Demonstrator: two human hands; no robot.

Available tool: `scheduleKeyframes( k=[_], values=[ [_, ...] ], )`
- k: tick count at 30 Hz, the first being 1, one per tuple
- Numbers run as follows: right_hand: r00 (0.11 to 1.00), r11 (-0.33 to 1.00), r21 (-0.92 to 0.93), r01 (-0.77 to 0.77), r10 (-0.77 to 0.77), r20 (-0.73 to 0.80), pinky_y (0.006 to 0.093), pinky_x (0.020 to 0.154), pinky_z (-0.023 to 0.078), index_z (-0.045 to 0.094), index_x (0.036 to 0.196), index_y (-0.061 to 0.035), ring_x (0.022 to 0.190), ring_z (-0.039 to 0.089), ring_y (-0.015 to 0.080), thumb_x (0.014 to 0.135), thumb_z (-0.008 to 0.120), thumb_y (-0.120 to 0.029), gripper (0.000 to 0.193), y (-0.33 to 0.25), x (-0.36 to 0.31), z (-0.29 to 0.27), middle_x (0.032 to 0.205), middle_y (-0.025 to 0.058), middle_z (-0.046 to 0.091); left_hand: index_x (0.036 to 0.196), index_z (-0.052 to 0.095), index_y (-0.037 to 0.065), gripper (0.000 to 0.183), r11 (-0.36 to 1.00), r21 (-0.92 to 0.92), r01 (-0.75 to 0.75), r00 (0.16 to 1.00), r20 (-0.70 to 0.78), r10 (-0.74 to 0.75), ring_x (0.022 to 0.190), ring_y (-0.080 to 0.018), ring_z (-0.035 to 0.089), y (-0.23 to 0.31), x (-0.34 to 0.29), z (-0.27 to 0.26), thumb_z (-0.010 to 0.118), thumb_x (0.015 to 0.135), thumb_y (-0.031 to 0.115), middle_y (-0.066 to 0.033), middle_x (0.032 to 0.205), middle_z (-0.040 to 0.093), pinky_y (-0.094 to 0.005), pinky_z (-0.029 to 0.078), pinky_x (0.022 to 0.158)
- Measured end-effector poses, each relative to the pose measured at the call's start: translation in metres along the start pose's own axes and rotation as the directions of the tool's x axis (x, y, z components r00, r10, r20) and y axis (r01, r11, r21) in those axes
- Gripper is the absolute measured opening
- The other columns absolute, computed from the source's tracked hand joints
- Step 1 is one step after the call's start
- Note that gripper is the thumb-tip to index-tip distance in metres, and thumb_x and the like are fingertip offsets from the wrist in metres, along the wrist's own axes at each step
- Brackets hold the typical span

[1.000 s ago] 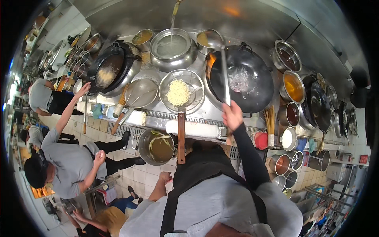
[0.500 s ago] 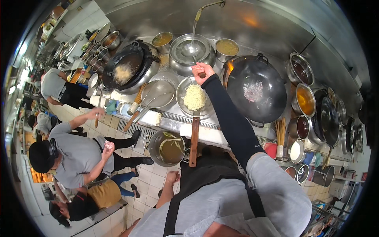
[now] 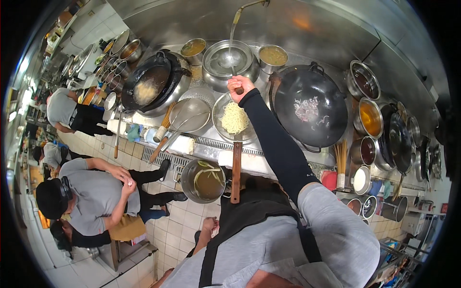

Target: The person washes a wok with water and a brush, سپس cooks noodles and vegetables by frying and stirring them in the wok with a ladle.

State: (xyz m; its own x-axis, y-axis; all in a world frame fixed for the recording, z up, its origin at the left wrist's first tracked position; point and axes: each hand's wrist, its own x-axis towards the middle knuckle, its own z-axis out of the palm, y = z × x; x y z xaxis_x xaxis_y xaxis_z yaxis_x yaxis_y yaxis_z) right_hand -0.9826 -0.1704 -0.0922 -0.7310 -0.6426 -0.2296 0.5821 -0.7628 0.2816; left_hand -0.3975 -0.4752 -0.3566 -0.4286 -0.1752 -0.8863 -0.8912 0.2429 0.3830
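Note:
My right hand [image 3: 241, 88], its sleeve black, is wrapped round the wooden handle end of a ladle [image 3: 232, 59]. The ladle's bowl sits over a round steel pot [image 3: 206, 73], under water running from a tap [image 3: 236, 18]. Just below that hand, pale noodles [image 3: 234, 120] lie in a strainer [image 3: 219, 130] whose wooden handle [image 3: 236, 175] points toward me. My left hand [image 3: 210, 224] hangs low at my side with fingers curled, and nothing shows in it. A steel pot [image 3: 192, 192] of brown liquid with green strips stands near it.
To the right, a black wok [image 3: 317, 77] holds sliced pale pieces [image 3: 306, 109]; to the left, another wok [image 3: 132, 98] holds browned food in oil. Sauce containers [image 3: 370, 120] line the right side. A co-worker in grey [image 3: 91, 192] stands at the left.
The ladle stays under the tap with my right hand on it. The flame beside the right wok has died down. The co-worker's hands, apart before, have come together.

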Motion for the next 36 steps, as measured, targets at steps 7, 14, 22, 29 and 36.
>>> scheduleKeyframes(
  k=[7, 14, 22, 29, 36],
  values=[
    [0.999, 0.999, -0.002, 0.048, -0.048, -0.021, 0.0205, 0.044, 0.041, 0.038, 0.077, -0.0059, 0.049, 0.042, 0.0083, 0.092, 0.051, 0.001, 0.021, 0.003, 0.000, 0.003, 0.064, 0.0001, 0.041, 0.113, 0.061, 0.001, 0.022, 0.899, -0.429, 0.086, 0.996, 0.010, -0.091, 0.073, -0.0224, 0.069, 0.040, 0.020, -0.010, 0.056, 0.095, 0.013, -0.0123, 0.090, 0.068, -0.0363, 0.061, 0.064],
    [0.998, 0.999, 0.002, 0.054, -0.054, -0.010, 0.0218, 0.043, 0.041, 0.038, 0.078, -0.0059, 0.048, 0.042, 0.0089, 0.093, 0.049, 0.001, 0.020, -0.001, 0.001, 0.006, 0.064, 0.0003, 0.040, 0.111, 0.060, 0.001, 0.020, 0.909, -0.400, 0.120, 0.992, 0.022, -0.122, 0.071, -0.0213, 0.068, 0.039, 0.015, -0.012, 0.058, 0.095, 0.013, -0.0117, 0.086, 0.068, -0.0360, 0.060, 0.062],
    [0.999, 0.999, 0.017, 0.038, -0.039, 0.032, 0.0223, 0.044, 0.041, 0.038, 0.079, -0.0063, 0.048, 0.042, 0.0096, 0.097, 0.049, -0.004, 0.021, -0.003, 0.000, 0.013, 0.064, 0.0004, 0.040, 0.115, 0.060, 0.002, 0.022, 0.934, -0.309, 0.180, 0.983, 0.081, -0.163, 0.069, -0.0203, 0.066, 0.009, 0.016, -0.013, 0.058, 0.096, 0.014, -0.0115, 0.086, 0.068, -0.0350, 0.058, 0.058],
    [1.000, 0.999, 0.044, 0.008, -0.009, 0.022, 0.0215, 0.042, 0.041, 0.038, 0.077, -0.0076, 0.048, 0.040, 0.0092, 0.099, 0.050, -0.007, 0.026, 0.001, -0.005, 0.019, 0.063, -0.0006, 0.040, 0.116, 0.061, 0.002, 0.025, 0.980, -0.184, 0.077, 0.997, 0.020, -0.075, 0.074, -0.0194, 0.067, 0.016, 0.017, -0.012, 0.058, 0.095, 0.015, -0.0107, 0.090, 0.069, -0.0355, 0.057, 0.063],
    [1.000, 0.999, 0.044, -0.006, 0.004, 0.027, 0.0216, 0.043, 0.042, 0.038, 0.077, -0.0077, 0.048, 0.042, 0.0092, 0.098, 0.050, -0.004, 0.025, -0.001, -0.008, 0.026, 0.063, -0.0005, 0.040, 0.116, 0.061, 0.003, 0.025, 0.967, -0.255, 0.015, 0.999, 0.032, -0.007, 0.076, -0.0179, 0.067, 0.020, 0.030, -0.007, 0.057, 0.095, 0.016, -0.0091, 0.093, 0.070, -0.0344, 0.057, 0.066]
  ],
)
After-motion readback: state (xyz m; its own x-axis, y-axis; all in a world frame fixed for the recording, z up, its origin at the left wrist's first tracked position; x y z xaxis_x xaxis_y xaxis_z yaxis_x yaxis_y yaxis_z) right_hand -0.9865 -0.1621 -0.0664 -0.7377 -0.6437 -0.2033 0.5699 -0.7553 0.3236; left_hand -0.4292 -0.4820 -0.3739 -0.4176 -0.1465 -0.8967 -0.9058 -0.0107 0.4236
